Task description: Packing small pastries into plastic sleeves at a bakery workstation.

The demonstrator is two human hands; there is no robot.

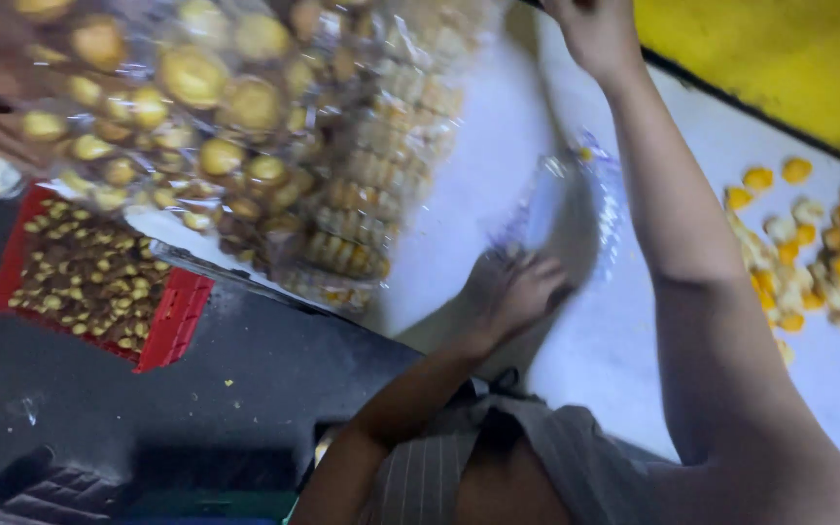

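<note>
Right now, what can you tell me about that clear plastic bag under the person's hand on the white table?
The clear plastic bag is thin, glossy and crinkled, blurred in the picture. It looks nearly empty, with one small yellow bit near its top. It lies flat on the white table, stretched away from the person. The left hand presses on its near end; the right hand is apart, farther up.

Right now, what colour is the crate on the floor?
Red. The crate shows in the head view, filled with small brown and yellow pieces.
</note>
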